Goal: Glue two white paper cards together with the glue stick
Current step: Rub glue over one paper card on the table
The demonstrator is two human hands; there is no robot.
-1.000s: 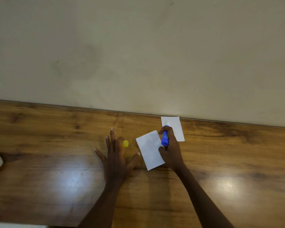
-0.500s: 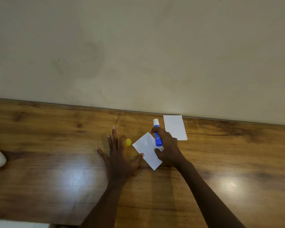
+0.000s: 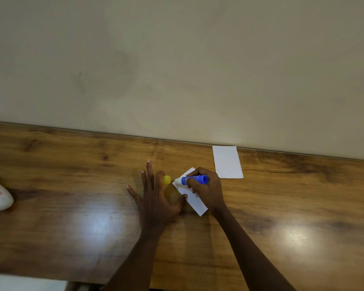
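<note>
Gluing step in hand: we spread adhesive on the nearer card.

Item one, glue stick (image 3: 194,179), blue barrel, pinched in the curled fingers of our right hand (image 3: 206,191), lying nearly level with its white tip at the far-left corner of the nearer card (image 3: 192,198). Item two, left hand (image 3: 155,198), fingers spread flat on the wooden table (image 3: 72,185), thumb touching the card's left edge to steady it. Item three, yellow cap (image 3: 166,180), just beside that hand. Item four, second card (image 3: 227,162), well apart near the wall. Next, we judge, the coat needs finishing, then the second card fetched and pressed squarely on.
</note>
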